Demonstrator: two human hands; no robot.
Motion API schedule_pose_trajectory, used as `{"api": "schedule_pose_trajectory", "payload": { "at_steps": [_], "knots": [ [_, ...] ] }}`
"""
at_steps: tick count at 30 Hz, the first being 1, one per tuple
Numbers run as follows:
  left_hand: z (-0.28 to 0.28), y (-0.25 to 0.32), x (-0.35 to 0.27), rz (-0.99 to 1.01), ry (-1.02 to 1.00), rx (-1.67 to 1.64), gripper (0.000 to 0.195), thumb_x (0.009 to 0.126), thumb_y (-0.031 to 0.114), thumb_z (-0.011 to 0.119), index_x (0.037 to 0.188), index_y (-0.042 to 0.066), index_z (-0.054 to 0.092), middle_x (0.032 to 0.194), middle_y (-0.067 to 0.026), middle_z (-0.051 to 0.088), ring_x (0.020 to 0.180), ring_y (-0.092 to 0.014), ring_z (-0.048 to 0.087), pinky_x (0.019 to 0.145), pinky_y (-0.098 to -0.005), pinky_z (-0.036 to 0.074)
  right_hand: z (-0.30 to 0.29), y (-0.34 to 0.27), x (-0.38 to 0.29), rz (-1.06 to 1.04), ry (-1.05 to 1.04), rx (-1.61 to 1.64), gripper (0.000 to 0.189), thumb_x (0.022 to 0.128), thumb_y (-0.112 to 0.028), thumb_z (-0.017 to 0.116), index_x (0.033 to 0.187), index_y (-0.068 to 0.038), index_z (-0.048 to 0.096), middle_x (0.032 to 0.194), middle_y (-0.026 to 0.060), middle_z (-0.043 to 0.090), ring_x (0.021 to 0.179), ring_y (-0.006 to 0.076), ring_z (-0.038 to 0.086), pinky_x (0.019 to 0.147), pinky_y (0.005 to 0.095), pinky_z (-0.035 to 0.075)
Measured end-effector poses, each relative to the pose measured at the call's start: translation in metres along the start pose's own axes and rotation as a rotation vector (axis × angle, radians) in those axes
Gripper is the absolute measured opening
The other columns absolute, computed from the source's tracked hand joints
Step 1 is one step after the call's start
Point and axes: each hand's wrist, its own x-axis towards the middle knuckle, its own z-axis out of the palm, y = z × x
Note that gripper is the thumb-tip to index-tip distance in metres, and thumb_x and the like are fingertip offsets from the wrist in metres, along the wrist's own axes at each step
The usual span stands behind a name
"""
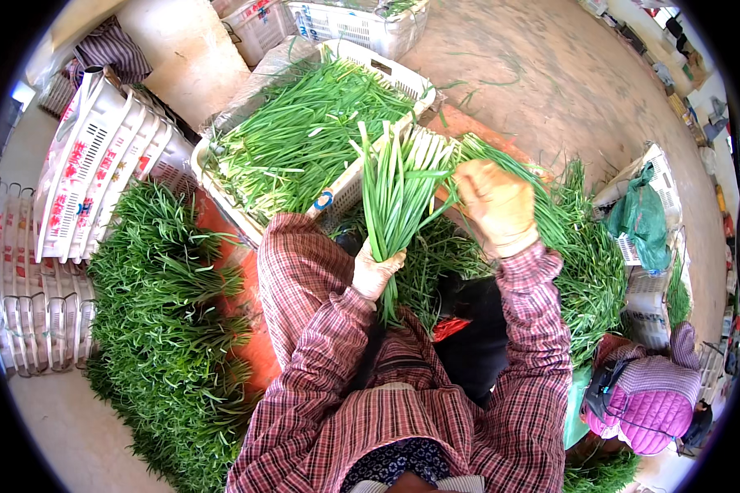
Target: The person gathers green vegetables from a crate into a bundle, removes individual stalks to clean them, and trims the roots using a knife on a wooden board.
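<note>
My left hand [376, 271], in a pale glove, grips a bundle of garlic chives [401, 185] around its green leaves. The pale cut ends fan out upward, away from me. Just right of the bundle is my right hand [496, 206], in a yellowish glove, its fingers curled and slightly blurred. A few leaves touch or pass beside its fingertips; whether it pinches them is unclear. Beyond the bundle stands a white plastic crate [339, 191] filled with chives [314, 129] lying lengthwise. More loose chives [444, 249] lie below my hands, between my knees.
A dense heap of chives [166, 333] stands at left, beside stacked white crates [98, 179]. Another pile of chives [583, 271] lies to the right. Farther right are a crate with a green plastic bag [644, 215] and a purple quilted garment [653, 413]. More crates [357, 28] stand at the back.
</note>
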Motion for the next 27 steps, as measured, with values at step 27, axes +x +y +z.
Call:
{"api": "schedule_pose_trajectory", "payload": {
  "at_steps": [27],
  "knots": [
    [0.0, 0.008, -0.008, -0.169, -0.189, -0.053, 0.038, 0.081, 0.009, 0.08, 0.113, -0.005, 0.065, 0.098, -0.0155, 0.072, 0.075, -0.018, 0.067, 0.071, -0.0301, 0.054, 0.019, 0.006, -0.024, 0.846, -0.342, 1.134, 0.017, 0.092, -0.024, 0.07, 0.103, -0.01, 0.07, 0.087, -0.0035, 0.068, 0.07, 0.0058, 0.058, 0.061, 0.0209, 0.044]
  ]
}}
